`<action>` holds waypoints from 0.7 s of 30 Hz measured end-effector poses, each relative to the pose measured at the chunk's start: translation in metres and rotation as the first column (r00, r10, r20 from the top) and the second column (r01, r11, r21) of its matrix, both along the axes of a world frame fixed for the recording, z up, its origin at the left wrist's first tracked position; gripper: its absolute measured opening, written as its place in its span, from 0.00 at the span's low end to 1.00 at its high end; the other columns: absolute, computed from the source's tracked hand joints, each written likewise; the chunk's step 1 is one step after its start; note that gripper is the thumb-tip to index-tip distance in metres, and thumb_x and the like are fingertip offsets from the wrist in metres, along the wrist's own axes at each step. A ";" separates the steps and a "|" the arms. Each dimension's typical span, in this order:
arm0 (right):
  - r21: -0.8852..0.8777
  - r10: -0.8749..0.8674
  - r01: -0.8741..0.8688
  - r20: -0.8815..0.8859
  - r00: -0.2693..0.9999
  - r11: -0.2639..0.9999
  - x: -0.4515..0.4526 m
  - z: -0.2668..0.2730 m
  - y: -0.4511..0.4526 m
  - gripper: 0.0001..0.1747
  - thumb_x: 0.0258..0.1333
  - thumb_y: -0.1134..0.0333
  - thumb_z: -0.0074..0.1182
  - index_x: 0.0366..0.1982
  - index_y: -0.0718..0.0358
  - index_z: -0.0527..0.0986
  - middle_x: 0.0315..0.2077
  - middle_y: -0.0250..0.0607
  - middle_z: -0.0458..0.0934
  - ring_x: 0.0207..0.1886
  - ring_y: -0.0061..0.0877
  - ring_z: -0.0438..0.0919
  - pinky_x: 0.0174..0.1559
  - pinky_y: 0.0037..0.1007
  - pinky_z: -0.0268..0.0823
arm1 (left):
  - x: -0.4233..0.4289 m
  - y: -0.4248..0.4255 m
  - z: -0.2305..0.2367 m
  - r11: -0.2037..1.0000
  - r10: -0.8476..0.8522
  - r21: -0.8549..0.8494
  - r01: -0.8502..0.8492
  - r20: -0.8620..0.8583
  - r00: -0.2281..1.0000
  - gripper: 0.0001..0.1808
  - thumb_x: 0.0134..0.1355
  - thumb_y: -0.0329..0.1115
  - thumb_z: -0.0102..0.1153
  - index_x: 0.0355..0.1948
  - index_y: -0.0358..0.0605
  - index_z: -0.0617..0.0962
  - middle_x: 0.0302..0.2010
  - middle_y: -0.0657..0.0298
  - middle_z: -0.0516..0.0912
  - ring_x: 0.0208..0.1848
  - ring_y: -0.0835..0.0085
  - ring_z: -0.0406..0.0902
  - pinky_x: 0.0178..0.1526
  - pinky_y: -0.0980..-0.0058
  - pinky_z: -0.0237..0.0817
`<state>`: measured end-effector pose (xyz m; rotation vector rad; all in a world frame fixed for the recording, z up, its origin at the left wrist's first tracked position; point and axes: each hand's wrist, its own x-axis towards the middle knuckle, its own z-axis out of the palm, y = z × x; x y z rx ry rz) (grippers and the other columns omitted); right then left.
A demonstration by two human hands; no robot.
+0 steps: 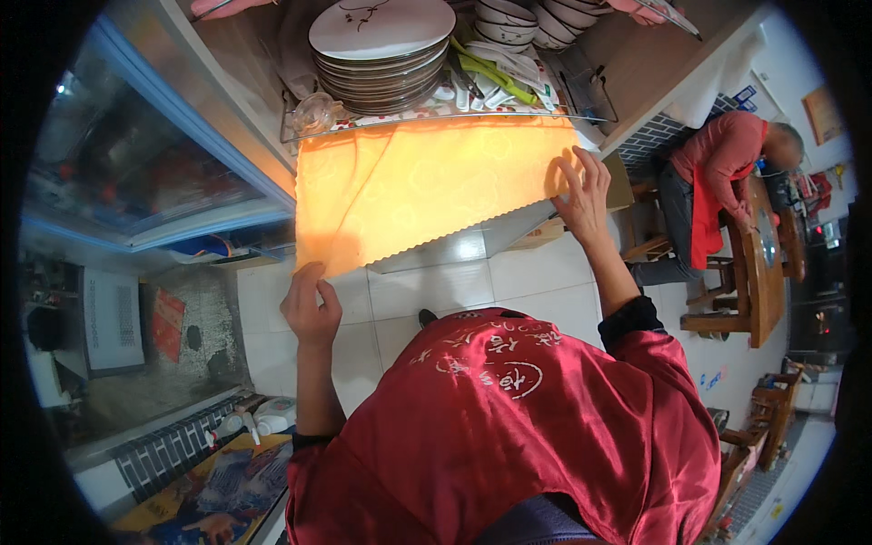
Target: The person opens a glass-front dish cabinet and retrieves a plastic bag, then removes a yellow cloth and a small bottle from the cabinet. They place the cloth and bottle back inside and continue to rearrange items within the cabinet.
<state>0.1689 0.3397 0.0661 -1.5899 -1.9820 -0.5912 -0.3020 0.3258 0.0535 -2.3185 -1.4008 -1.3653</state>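
Observation:
A yellow cloth (429,184) with a scalloped edge hangs down from the front of a cabinet shelf. My left hand (312,303) pinches its lower left corner between thumb and fingers. At the cloth's right edge, my right hand (584,191) has its fingers spread, with the thumb near the lower right corner; whether it grips the cloth is unclear. On the shelf above stand a stack of oval plates (381,30), a clear glass cup (315,114), white spoons and green-handled utensils (494,75), and patterned bowls (505,24). A metal wire rail (449,117) runs along the shelf front.
A blue-framed glass door (197,197) is at the left. To the right, a person in a red apron (708,204) leans over a wooden table (766,293). White bottles (272,415) stand at the lower left. Below the cloth lies a tiled floor (422,293).

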 end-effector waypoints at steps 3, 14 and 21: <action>0.063 0.058 -0.059 0.012 0.998 0.996 0.001 -0.002 0.005 0.23 0.38 0.77 0.67 0.42 0.58 0.76 0.55 0.42 0.73 0.59 0.44 0.71 0.58 0.42 0.66 | -0.001 -0.008 0.006 1.000 0.012 0.017 -0.011 -0.029 1.000 0.13 0.53 0.17 0.55 0.40 0.37 0.80 0.38 0.53 0.84 0.38 0.56 0.85 0.38 0.66 0.76; 0.077 0.271 -0.260 -0.256 0.928 0.962 0.005 0.035 -0.022 0.21 0.36 0.87 0.51 0.38 0.65 0.72 0.54 0.47 0.74 0.63 0.48 0.70 0.61 0.44 0.68 | 0.009 -0.025 0.018 0.998 0.051 -0.048 -0.052 -0.019 0.999 0.12 0.54 0.17 0.55 0.38 0.39 0.80 0.35 0.53 0.83 0.35 0.54 0.83 0.36 0.64 0.75; -0.075 0.389 -0.399 -0.122 0.913 0.914 -0.026 0.044 0.017 0.27 0.33 0.82 0.60 0.42 0.66 0.70 0.57 0.49 0.69 0.68 0.47 0.63 0.64 0.41 0.65 | 0.050 -0.026 0.019 0.994 -0.089 -0.057 0.090 0.023 0.996 0.11 0.54 0.17 0.56 0.39 0.37 0.79 0.36 0.52 0.83 0.36 0.54 0.82 0.39 0.63 0.75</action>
